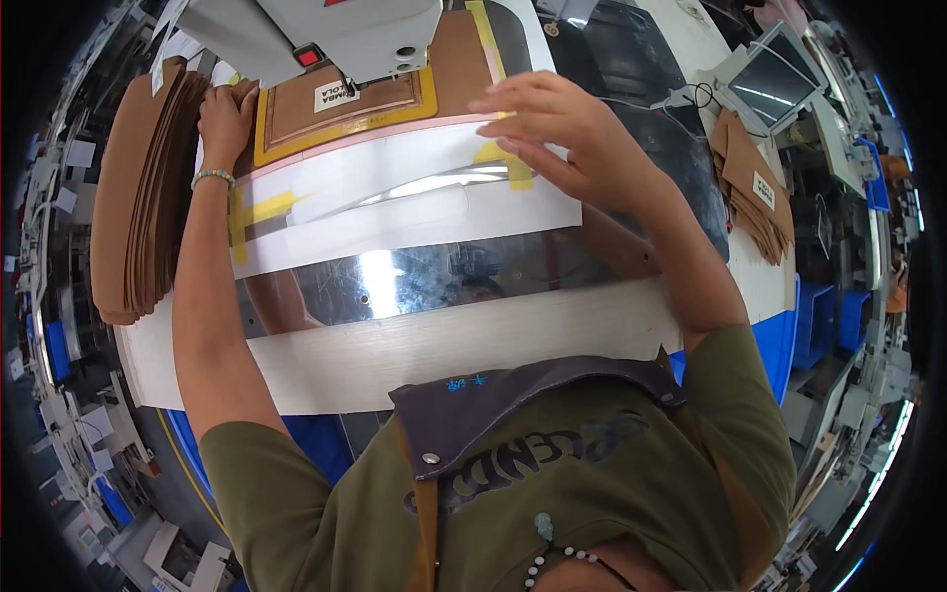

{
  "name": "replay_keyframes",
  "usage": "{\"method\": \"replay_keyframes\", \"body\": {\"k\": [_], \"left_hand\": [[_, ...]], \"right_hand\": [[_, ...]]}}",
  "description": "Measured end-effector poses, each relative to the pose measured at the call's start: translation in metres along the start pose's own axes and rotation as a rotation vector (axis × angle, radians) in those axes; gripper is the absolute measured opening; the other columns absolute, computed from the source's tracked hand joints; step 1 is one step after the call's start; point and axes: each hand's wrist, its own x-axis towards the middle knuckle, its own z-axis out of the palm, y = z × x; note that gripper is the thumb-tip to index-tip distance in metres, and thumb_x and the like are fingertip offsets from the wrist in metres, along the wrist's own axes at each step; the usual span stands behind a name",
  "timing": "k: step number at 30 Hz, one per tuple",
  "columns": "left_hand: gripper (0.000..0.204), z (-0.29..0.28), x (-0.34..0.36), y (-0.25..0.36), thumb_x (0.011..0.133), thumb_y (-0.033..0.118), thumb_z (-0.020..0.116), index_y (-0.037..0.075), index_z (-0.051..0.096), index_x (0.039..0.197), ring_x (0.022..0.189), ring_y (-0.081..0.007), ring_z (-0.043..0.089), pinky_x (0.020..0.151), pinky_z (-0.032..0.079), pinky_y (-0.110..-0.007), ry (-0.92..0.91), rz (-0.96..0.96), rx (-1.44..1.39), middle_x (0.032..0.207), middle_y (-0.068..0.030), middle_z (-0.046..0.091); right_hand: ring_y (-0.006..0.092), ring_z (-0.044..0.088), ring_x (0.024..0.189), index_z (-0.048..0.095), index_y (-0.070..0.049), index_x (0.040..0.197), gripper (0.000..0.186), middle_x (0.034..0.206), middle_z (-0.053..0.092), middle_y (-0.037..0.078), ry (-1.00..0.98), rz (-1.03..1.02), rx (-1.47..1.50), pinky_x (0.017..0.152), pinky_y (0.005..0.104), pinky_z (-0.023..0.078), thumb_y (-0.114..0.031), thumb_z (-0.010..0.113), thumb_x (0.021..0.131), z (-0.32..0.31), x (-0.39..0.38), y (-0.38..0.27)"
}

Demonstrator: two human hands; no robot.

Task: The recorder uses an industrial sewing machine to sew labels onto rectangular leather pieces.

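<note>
My left hand (225,120), a beaded bracelet at its wrist, rests beside the left edge of a yellow frame (345,129). Its fingers lie spread on the brown fabric there, partly out of sight at the tips. Inside the frame lies a brown fabric piece (286,116) with a white printed label (335,95) under the head of a sewing machine (326,35). My right hand (577,133) hovers over the right side of the work, fingers apart and holding nothing. Below it is a white sheet (414,222) with yellow tape strips.
A thick stack of brown fabric pieces (138,197) stands at the left. Labelled brown pieces (755,187) lie at the right, near a screen (774,79). A shiny metal plate (444,271) spans the front of the pale table (473,331). Blue bins (814,321) stand beyond its right side.
</note>
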Motion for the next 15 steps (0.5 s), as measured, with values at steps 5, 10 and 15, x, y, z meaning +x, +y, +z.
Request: {"method": "replay_keyframes", "body": {"k": [5, 10, 15], "left_hand": [[0.038, -0.020, -0.011, 0.005, 0.104, 0.038, 0.067, 0.002, 0.070, 0.110, 0.109, -0.0430, 0.065, 0.093, 0.056, -0.051, 0.073, 0.198, 0.126, 0.113, -0.0198, 0.068], [0.039, -0.016, 0.000, 0.084, 0.106, 0.035, 0.062, -0.002, 0.072, 0.107, 0.106, -0.0447, 0.071, 0.091, 0.057, -0.052, -0.095, 0.046, -0.191, 0.108, -0.0282, 0.074], [0.047, -0.006, 0.003, 0.056, 0.103, 0.042, 0.065, 0.001, 0.073, 0.125, 0.104, -0.0443, 0.074, 0.088, 0.058, -0.045, -0.059, -0.009, -0.621, 0.112, -0.0261, 0.077]], "right_hand": [[0.0281, 0.066, 0.125, 0.080, -0.006, 0.112, 0.016, 0.127, 0.077, 0.009, -0.150, 0.077, 0.030, 0.104, 0.0428, 0.054, -0.015, 0.072, 0.101, 0.006, -0.021, 0.009], [0.0298, 0.066, 0.120, 0.079, -0.004, 0.116, 0.022, 0.122, 0.077, 0.011, -0.163, 0.185, 0.097, 0.103, 0.0414, 0.054, -0.020, 0.070, 0.103, 0.017, -0.014, -0.003], [0.0292, 0.065, 0.116, 0.078, -0.005, 0.112, 0.026, 0.114, 0.072, 0.010, -0.193, 0.090, 0.088, 0.098, 0.0411, 0.054, -0.026, 0.079, 0.096, 0.051, 0.007, -0.002]]}}
